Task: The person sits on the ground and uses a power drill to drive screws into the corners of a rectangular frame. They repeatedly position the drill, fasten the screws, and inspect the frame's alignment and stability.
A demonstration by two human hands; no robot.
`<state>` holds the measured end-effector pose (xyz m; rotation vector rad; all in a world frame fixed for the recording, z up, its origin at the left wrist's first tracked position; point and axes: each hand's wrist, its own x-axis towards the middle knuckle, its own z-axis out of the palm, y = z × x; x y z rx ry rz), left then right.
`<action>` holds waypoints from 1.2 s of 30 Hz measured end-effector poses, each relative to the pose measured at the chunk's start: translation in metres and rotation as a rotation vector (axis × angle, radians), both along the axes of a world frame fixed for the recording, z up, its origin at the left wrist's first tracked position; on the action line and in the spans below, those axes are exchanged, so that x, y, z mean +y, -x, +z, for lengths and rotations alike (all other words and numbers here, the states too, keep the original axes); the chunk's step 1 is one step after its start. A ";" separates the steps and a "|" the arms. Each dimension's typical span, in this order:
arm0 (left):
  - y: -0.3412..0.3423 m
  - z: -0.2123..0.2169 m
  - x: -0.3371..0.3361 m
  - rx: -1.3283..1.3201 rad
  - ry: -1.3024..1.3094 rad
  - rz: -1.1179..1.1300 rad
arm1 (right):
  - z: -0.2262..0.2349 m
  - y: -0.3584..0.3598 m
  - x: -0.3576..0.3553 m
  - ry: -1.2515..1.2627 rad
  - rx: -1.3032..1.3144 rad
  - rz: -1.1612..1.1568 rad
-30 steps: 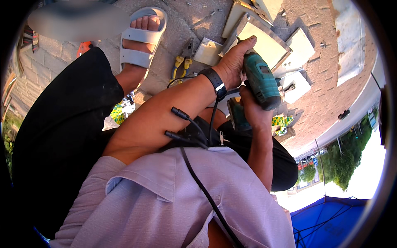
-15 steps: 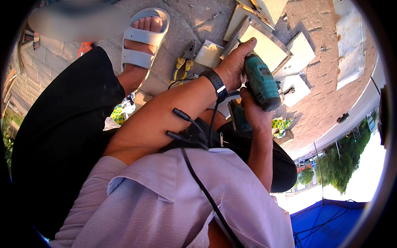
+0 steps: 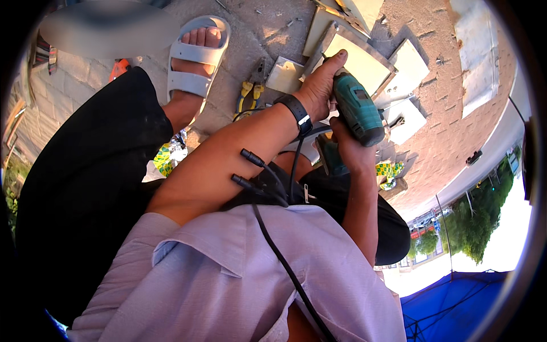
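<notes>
Drill (image 3: 359,108): teal, gripped in the right hand (image 3: 348,149), fingers wrapping its handle.
Left hand (image 3: 317,90): beside the drill's front, thumb extended; any hold cannot be told.
Board (image 3: 358,60): pale-faced, just beyond the left hand.
Pliers (image 3: 258,91): yellow-handled, left of both hands.

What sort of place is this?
Outdoors, probably a paved yard or roadside: brick paving underfoot, with trees and a blue canopy off to the right.
</notes>
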<state>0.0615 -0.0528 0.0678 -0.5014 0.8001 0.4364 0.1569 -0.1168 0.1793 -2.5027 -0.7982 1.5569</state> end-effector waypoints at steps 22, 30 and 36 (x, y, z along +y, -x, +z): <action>0.049 -0.050 -0.010 1.089 -0.958 -0.865 | 0.088 0.052 -0.063 -0.143 0.020 -0.269; 0.058 -0.088 0.013 1.194 -1.618 -1.361 | 0.102 0.074 -0.114 -0.293 -0.072 0.162; 0.043 -0.077 0.019 1.139 -1.395 -1.255 | 0.106 0.081 -0.134 -0.257 -0.093 0.291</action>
